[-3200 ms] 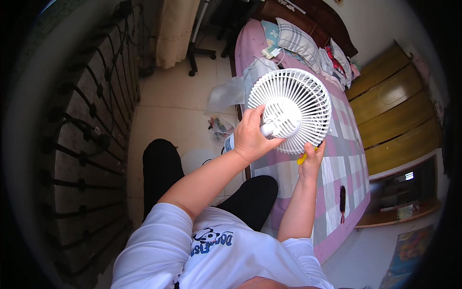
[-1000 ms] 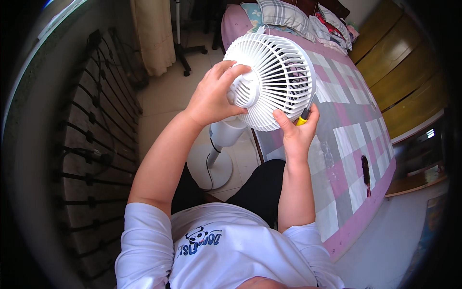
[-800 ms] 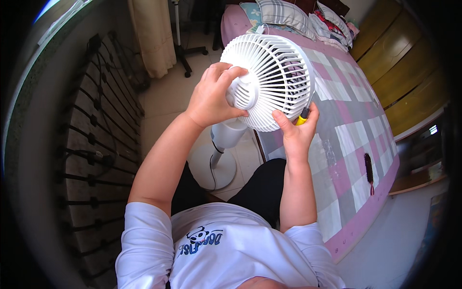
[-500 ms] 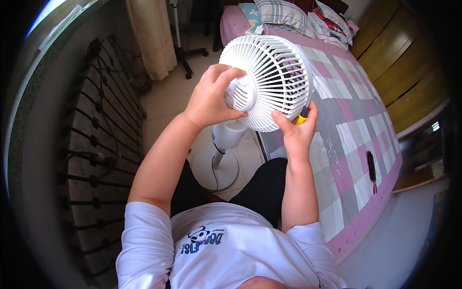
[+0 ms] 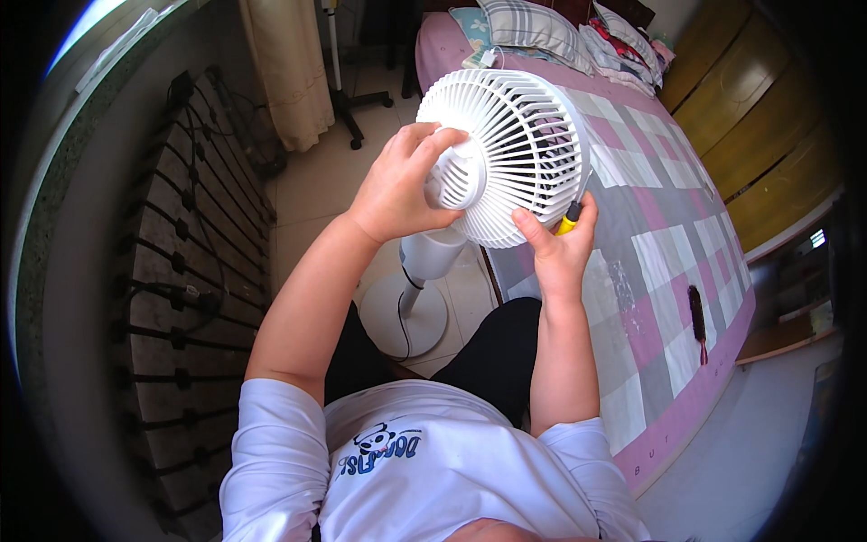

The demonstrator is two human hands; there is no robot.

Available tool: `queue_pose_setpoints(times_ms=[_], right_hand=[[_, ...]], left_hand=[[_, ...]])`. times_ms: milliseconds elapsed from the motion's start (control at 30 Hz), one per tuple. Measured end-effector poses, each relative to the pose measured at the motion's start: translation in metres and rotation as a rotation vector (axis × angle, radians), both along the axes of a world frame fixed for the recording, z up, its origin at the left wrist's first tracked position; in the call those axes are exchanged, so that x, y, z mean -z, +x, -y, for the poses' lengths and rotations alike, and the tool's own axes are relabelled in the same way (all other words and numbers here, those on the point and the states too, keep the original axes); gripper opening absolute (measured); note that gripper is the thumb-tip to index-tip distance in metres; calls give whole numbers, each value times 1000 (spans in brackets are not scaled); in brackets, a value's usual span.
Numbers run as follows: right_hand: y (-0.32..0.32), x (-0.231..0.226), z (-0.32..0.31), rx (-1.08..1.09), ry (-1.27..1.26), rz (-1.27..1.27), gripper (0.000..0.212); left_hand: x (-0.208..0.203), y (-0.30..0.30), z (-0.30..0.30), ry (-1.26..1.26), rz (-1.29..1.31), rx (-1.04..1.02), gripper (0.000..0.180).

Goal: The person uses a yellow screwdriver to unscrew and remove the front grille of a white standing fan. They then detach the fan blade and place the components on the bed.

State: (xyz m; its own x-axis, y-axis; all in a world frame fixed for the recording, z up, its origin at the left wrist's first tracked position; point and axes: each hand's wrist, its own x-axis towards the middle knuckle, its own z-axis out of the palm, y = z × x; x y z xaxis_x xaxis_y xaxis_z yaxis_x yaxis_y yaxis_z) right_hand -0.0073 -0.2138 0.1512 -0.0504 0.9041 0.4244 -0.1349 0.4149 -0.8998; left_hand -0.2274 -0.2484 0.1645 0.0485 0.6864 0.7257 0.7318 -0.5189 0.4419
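A white pedestal fan [image 5: 506,154] has its round slatted cage tilted up before me. My left hand [image 5: 402,181] curls around the hub at the back of the cage, thumb below and fingers above. At the cage's lower right edge is my right hand [image 5: 562,248], its thumb against the slats. Between its thumb and fingers sits a screwdriver [image 5: 568,222] with a yellow and black handle; its thin shaft is barely visible beside the rim. Below the cage, the fan's neck [image 5: 432,253] leads down to a round white base [image 5: 424,321] on the floor between my legs.
To the right stands a bed [image 5: 668,226] with a checked cover, pillows [image 5: 533,27] at its far end and a dark brush [image 5: 696,316] on it. Black metal railings [image 5: 194,289] run along the left. A beige curtain [image 5: 284,72] hangs beyond, near a dark stand foot [image 5: 361,104].
The fan cage and both my hands have shifted very slightly to the right in the picture. My grip looks the same.
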Motion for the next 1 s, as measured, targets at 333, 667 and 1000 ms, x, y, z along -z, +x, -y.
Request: queue_pose_setpoints(times_ms=[333, 667, 1000], right_hand=[[-2, 4, -3, 3, 20, 19, 97], [1, 8, -5, 29, 34, 50, 98], [1, 10, -4, 44, 23, 28, 96]], left_hand=[[0, -4, 0, 4, -11, 19, 82], [-3, -3, 3, 1, -67, -36, 82], [-1, -4, 3, -21, -29, -29, 86]])
